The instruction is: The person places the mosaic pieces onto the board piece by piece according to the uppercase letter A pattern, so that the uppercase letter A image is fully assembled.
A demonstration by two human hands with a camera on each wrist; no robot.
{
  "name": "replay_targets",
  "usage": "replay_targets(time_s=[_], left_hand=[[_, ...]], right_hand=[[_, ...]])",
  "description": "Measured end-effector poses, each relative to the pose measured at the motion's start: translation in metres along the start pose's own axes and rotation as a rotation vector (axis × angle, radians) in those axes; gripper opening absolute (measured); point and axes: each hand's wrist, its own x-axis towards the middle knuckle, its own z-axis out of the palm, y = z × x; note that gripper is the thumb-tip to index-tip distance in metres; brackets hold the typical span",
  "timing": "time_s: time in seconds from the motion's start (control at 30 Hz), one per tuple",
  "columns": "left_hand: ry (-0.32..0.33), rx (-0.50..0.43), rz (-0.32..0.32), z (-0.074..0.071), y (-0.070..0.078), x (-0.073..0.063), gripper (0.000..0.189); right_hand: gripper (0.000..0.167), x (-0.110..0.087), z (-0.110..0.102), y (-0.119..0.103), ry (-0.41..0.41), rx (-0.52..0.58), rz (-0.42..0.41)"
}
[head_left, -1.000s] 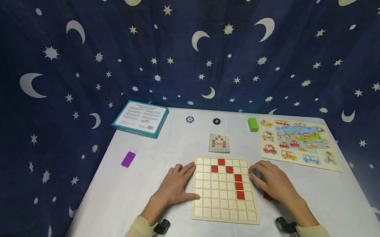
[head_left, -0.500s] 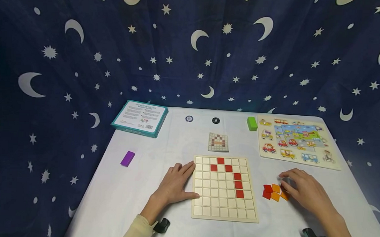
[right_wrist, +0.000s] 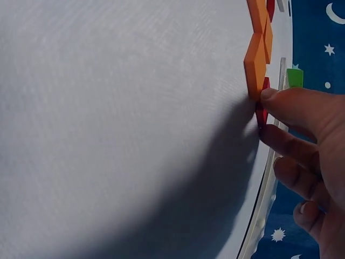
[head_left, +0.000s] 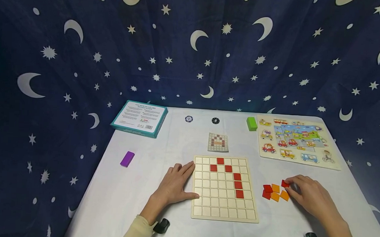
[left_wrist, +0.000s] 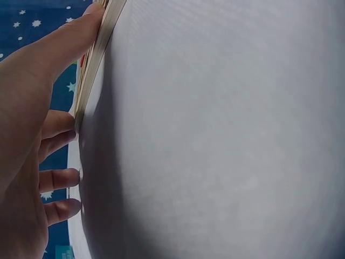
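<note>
A pale wooden grid board (head_left: 223, 203) lies flat with several red squares set in its cells. My left hand (head_left: 172, 187) rests along the board's left edge, thumb on the rim and fingers fairly straight; the left wrist view also shows the thumb (left_wrist: 70, 40) against it. Right of the board, my right hand (head_left: 313, 196) pinches a red tile (head_left: 285, 184) at the edge of a small group. In the right wrist view, thumb and index finger are on that red tile (right_wrist: 262, 116). Beside it lie orange tiles (head_left: 284, 195) and more red tiles (head_left: 266, 194).
Behind the board lies a pattern card (head_left: 218, 143). Two round chips (head_left: 189, 119) and a green block (head_left: 252, 123) are farther back. A vehicle puzzle board (head_left: 301, 160) occupies the back right. At left are a teal-edged box (head_left: 139, 116) and a purple block (head_left: 127, 159).
My right hand has moved right from the board's edge to the loose tiles, and now pinches a red one. The left hand has stayed on the board.
</note>
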Motion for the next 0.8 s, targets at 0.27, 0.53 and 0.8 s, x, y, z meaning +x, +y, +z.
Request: replay_targets(time_s=[0.27,0.53,0.8], left_hand=[[-0.005,-0.004,-0.002,0.0006,-0.0004,0.0004,0.114],[0.004,-0.006,0.006,0.0001,-0.001,0.0009,0.114],[0.01,0.001,0.008,0.0001,-0.0007,0.0001,0.114]], right_hand=[[0.038,0.0025,-0.0016,-0.0017,0.006,-0.033,-0.015],[0.033,0.0078,-0.0051,-0.0035,-0.009,-0.031,-0.013],[0.033,0.0095,-0.0031,-0.0043,0.0,0.024,-0.011]])
